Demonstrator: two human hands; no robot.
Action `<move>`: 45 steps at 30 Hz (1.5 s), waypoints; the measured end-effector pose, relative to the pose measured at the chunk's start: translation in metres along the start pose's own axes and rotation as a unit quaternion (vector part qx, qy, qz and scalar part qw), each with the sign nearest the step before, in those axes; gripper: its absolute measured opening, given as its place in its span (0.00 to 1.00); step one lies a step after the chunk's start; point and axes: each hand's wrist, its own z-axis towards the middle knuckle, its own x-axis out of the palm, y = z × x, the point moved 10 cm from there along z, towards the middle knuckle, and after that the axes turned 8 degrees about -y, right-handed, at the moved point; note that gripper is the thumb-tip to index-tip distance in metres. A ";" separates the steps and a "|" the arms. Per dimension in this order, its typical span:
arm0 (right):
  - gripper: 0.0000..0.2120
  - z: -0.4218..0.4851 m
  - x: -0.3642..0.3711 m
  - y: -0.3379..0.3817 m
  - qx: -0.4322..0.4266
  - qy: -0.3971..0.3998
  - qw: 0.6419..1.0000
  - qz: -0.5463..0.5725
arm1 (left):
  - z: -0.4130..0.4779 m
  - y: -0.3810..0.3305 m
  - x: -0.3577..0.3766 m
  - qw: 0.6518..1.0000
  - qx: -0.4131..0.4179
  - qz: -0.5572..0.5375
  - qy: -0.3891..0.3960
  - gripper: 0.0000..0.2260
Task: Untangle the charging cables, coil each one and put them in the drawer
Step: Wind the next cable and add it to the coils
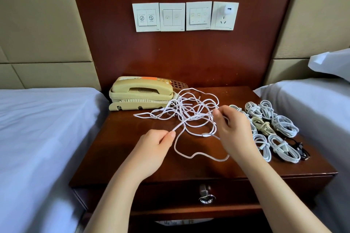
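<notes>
A tangle of white charging cables [189, 111] lies in the middle of the dark wooden nightstand [117, 149]. My left hand [153, 149] pinches one strand of it at the near left. My right hand [233, 128] pinches another strand at the tangle's right edge. Several coiled white cables [284, 125] lie in rows on the right side of the top, with a beige one [262, 126] among them and a black one [301, 149] at the near right. The drawer [246, 193] below the top is closed, with a metal ring pull [206, 196].
A beige telephone [140, 92] stands at the back left of the nightstand, touching the tangle. Beds with white sheets flank the nightstand on the left [37, 128] and right [312, 104]. Wall switches and a socket with a USB adapter [228, 10] sit above.
</notes>
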 end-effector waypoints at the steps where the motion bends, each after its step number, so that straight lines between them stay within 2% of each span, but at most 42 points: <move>1: 0.16 -0.001 0.005 0.000 -0.011 0.039 0.999 -0.023 | 0.001 0.003 -0.005 1.000 -0.004 0.005 -0.023 0.20; 3: 0.15 -0.010 0.023 -0.001 -0.026 0.151 0.985 -0.079 | 0.005 0.005 -0.017 0.997 -0.004 -0.005 -0.079 0.19; 5: 0.15 -0.023 0.037 -0.001 -0.034 0.215 0.969 -0.119 | 0.008 0.004 -0.020 0.995 -0.003 -0.040 -0.089 0.19; 7: 0.11 -0.029 0.041 0.014 -0.054 0.206 0.972 -0.099 | 0.008 0.001 -0.011 0.995 -0.010 -0.078 -0.056 0.20; 9: 0.09 -0.027 0.034 0.031 -0.053 0.157 0.986 -0.012 | 0.006 -0.004 -0.001 0.995 -0.012 -0.098 -0.026 0.21; 11: 0.13 -0.021 0.026 0.036 -0.013 0.127 0.990 0.063 | 0.004 -0.011 0.004 0.996 0.000 -0.090 -0.014 0.21; 15: 0.13 -0.024 0.036 0.029 0.100 0.186 0.959 0.187 | 0.002 -0.022 0.006 0.997 0.040 -0.066 -0.010 0.20; 17: 0.16 -0.023 0.035 0.031 0.084 0.194 0.961 0.178 | 0.002 -0.023 0.004 0.997 0.045 -0.063 -0.019 0.19; 19: 0.18 -0.019 0.028 0.034 0.043 0.169 0.973 0.153 | 0.002 -0.021 0.004 0.997 0.032 -0.064 -0.017 0.19; 22: 0.18 -0.011 0.015 0.037 0.007 0.124 0.980 0.154 | 0.001 -0.015 0.014 0.998 -0.007 -0.062 0.024 0.21; 23: 0.18 -0.009 0.013 0.036 0.002 0.114 0.981 0.154 | -0.001 -0.014 0.019 0.994 -0.025 -0.097 0.041 0.22; 25: 0.17 -0.008 0.011 0.033 -0.005 0.099 0.985 0.144 | -0.005 -0.019 0.027 0.970 -0.065 -0.222 0.069 0.21; 28: 0.15 -0.010 0.017 0.024 -0.011 0.104 0.990 0.094 | -0.011 -0.034 0.032 0.917 -0.102 -0.375 0.089 0.20; 30: 0.13 -0.017 0.032 0.023 -0.020 0.176 0.982 0.061 | -0.010 -0.035 0.032 0.878 -0.135 -0.452 0.077 0.22; 33: 0.09 -0.043 0.060 0.036 -0.060 0.324 0.944 0.028 | -0.003 -0.023 0.029 0.822 -0.194 -0.535 0.024 0.22; 36: 0.08 -0.058 0.068 0.048 -0.098 0.364 0.926 -0.020 | 0.000 -0.012 0.026 0.796 -0.222 -0.563 -0.021 0.20; 41: 0.10 -0.074 0.074 0.055 -0.109 0.398 0.907 -0.083 | 0.004 -0.001 0.018 0.809 -0.213 -0.542 -0.078 0.19; 45: 0.13 -0.073 0.065 0.069 -0.127 0.375 0.913 -0.095 | 0.006 0.005 0.008 0.861 -0.184 -0.459 -0.122 0.19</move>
